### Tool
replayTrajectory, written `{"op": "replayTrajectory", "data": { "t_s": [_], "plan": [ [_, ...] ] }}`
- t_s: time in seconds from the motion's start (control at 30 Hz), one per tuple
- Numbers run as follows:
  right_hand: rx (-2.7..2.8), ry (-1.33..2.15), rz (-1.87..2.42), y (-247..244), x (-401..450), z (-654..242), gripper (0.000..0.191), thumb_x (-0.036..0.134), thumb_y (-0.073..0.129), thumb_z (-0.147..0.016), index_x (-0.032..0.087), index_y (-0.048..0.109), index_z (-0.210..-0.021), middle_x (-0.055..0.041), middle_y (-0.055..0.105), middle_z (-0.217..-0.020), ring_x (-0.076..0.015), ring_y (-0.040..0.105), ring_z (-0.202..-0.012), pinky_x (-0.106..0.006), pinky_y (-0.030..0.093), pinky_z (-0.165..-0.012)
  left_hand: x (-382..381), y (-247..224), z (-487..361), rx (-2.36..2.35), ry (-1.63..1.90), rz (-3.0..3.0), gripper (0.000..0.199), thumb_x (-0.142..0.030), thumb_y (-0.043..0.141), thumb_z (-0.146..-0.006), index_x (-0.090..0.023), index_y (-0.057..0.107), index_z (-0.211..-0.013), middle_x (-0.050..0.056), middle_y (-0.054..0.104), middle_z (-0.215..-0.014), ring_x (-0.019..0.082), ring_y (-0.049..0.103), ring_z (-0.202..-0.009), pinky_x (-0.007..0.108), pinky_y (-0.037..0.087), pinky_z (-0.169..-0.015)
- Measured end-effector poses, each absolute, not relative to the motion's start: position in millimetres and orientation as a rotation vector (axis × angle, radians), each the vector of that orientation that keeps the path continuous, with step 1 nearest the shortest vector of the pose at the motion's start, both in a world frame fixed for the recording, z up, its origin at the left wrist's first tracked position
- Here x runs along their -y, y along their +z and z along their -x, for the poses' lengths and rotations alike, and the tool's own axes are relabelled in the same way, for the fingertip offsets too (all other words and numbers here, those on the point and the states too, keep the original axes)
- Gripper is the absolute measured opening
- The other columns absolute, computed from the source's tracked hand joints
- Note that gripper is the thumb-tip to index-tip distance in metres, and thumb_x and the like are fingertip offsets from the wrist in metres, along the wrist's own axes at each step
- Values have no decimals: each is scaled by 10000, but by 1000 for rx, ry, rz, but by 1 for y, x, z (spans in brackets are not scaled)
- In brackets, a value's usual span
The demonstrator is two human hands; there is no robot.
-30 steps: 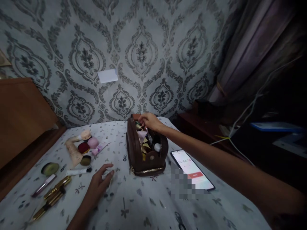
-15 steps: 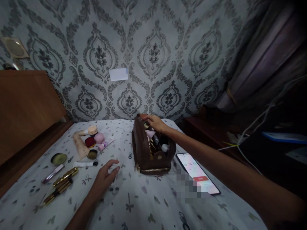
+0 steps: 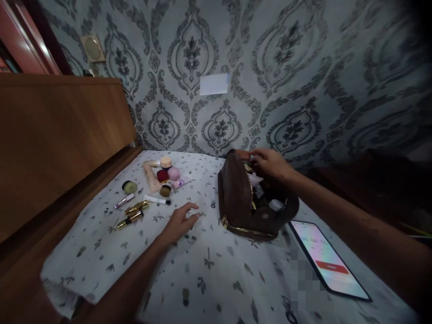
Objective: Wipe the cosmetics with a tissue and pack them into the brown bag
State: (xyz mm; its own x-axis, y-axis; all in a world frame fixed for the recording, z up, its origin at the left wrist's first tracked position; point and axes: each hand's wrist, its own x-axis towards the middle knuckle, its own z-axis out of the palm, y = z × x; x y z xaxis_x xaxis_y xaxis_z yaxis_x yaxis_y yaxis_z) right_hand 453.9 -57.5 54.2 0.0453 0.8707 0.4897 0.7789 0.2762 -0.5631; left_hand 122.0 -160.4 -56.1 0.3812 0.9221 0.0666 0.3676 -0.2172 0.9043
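Note:
A brown cosmetic bag [image 3: 236, 193] stands unzipped on the patterned cloth, with tubes, small containers and other items inside. My right hand [image 3: 272, 163] reaches over the bag's far end, its fingers bent close to an orange-brown piece [image 3: 243, 155] there. Whatever those fingers pinch is hidden. My left hand [image 3: 182, 221] hovers at or just above the cloth, left of the bag, fingers apart and holding nothing. Farther left lie two gold tubes [image 3: 137, 207], a lilac tube [image 3: 124, 201], a white tube [image 3: 157, 200], a pink tube [image 3: 181, 182] and several small jars [image 3: 165, 163].
A phone [image 3: 330, 261] with a lit timer screen lies right of the bag. The wooden cabinet [image 3: 64, 148] borders the left side. Behind the cloth [image 3: 202, 288] rises a patterned wall with a white card [image 3: 214, 84] on it.
The view has swung left, so everything sits farther right in the picture. My right hand stays at the bag's far end with its fingers slightly more bent. My left hand remains empty.

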Motion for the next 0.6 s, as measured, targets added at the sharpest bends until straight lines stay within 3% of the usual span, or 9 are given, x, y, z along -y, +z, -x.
{"op": "replayTrajectory", "data": {
  "t_s": [0.13, 0.23, 0.33, 0.43, 0.5, 0.6],
  "plan": [
    [1621, -208, 1314, 82, 97, -413, 226, 166, 507, -870, 164, 708, -974, -104, 707, -991, -205, 643, -899, -343, 485, -812, 161, -54, -116, -1201, 831, -1938, 313, -401, 514, -885, -191, 616, -1094, -76, 439, -562, 108, 408, -497, 227, 303, -541],
    [1583, -163, 1072, 82, 136, -363, 203, 201, 501, -903, 181, 691, -973, -78, 701, -918, -187, 650, -853, -314, 497, -763, 156, -48, -105, -1333, 872, -2003, 289, -338, 481, -897, -202, 625, -1108, -62, 493, -573, 136, 479, -539, 246, 352, -591],
    [1676, 40, 918, 57, 168, -312, 193, 170, 496, -895, 185, 675, -965, -52, 694, -887, -171, 651, -827, -301, 511, -757, 148, -41, -88, -1490, 934, -2014, 295, -251, 445, -891, -190, 620, -1120, -11, 626, -715, 171, 578, -642, 278, 431, -665],
    [1771, 382, 892, 13, 184, -268, 203, 182, 484, -897, 181, 682, -940, -36, 686, -798, -150, 647, -729, -271, 513, -685, 140, -32, -69, -1577, 903, -2206, 352, -137, 452, -842, -189, 614, -1150, 60, 691, -1044, 224, 638, -947, 339, 470, -865],
    [1717, 704, 964, -18, 186, -246, 205, 218, 486, -886, 181, 683, -932, -39, 694, -802, -141, 648, -681, -242, 494, -587, 138, -29, -59, -1623, 703, -2382, 409, -96, 464, -820, -189, 608, -1191, 86, 651, -1188, 247, 594, -1114, 365, 447, -963],
    [1440, 1115, 1013, -56, 184, -221, 231, 292, 518, -830, 171, 672, -953, -40, 686, -798, -137, 643, -636, -212, 462, -489, 138, -29, -53, -1687, 317, -2533, 428, -116, 479, -837, -178, 595, -1245, 114, 615, -1190, 262, 570, -1147, 373, 454, -966]
  ]
}}
